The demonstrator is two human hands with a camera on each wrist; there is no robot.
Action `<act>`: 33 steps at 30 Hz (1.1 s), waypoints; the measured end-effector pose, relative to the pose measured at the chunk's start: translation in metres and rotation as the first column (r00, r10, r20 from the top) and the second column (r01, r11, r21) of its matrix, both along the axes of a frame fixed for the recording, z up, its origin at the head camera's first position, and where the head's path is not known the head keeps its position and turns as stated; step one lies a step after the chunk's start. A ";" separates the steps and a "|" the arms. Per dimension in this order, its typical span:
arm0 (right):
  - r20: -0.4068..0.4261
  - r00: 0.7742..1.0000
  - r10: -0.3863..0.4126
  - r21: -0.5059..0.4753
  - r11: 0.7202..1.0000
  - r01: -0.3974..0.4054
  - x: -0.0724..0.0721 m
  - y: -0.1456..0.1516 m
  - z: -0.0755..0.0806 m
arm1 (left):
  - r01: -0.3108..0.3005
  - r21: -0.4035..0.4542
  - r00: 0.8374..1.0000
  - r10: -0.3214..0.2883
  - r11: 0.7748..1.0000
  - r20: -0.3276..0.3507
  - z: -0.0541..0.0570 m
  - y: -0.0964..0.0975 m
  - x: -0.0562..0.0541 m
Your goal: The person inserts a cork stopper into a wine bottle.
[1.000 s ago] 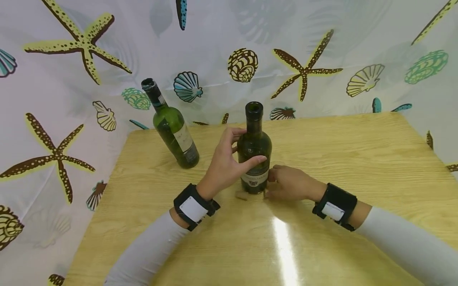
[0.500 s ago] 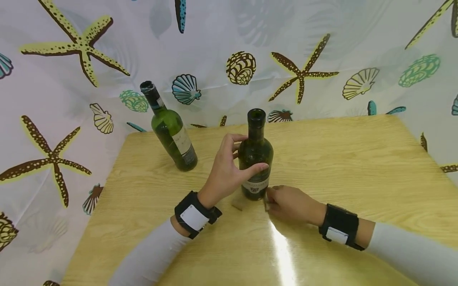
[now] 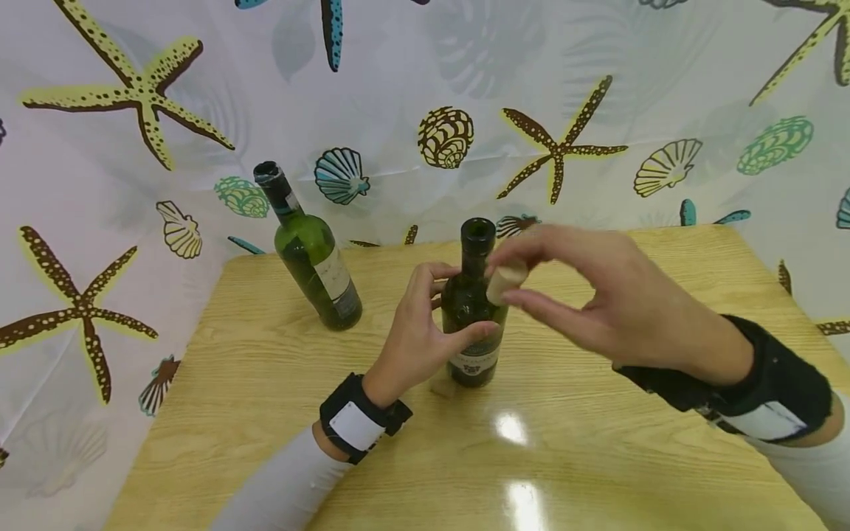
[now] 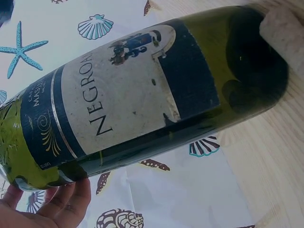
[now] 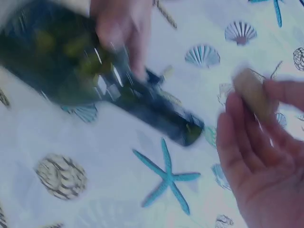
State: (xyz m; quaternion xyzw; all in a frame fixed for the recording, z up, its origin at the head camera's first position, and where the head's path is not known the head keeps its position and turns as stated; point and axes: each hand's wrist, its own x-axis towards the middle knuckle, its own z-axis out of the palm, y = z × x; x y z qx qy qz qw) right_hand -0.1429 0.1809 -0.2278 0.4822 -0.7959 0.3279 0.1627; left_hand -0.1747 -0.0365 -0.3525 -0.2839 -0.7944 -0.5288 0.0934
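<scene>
A dark green wine bottle [image 3: 461, 299] stands upright near the middle of the table, its mouth uncovered. My left hand [image 3: 425, 332] holds it round the shoulder and body from the left side, thumb across the front. Large print starting "NEGROA" shows on the bottle's label [image 4: 123, 99] in the left wrist view. My right hand [image 3: 611, 302] pinches a cork [image 3: 506, 284] between thumb and fingers, just right of the bottle's shoulder and below its mouth. The right wrist view shows that cork [image 5: 251, 92] in blur. On the table by the bottle's base lies a second cork [image 3: 441, 386].
A lighter green wine bottle [image 3: 317, 269] stands to the left near the table's back edge. Behind the wooden table [image 3: 265, 413] hangs a white curtain [image 3: 398, 74] printed with shells and starfish.
My right hand has lifted a cork from the table beside the bottle's base up to the height of its shoulder. The left hand keeps holding the bottle; the view has tilted slightly up.
</scene>
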 end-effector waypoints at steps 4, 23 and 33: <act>-0.107 0.984 -0.140 -0.023 0.990 0.138 -0.018 -0.002 0.016 | 0.015 0.014 1.000 -0.015 1.000 0.007 0.001 0.004 -0.001; 0.000 0.992 -0.128 0.042 0.991 0.128 -0.039 -0.014 0.031 | -0.002 0.018 1.000 0.001 1.000 0.025 0.004 0.007 0.005; 0.063 0.977 -0.203 0.136 0.972 0.193 -0.038 -0.016 0.045 | -0.011 0.017 0.999 0.010 1.000 0.033 0.004 0.009 0.007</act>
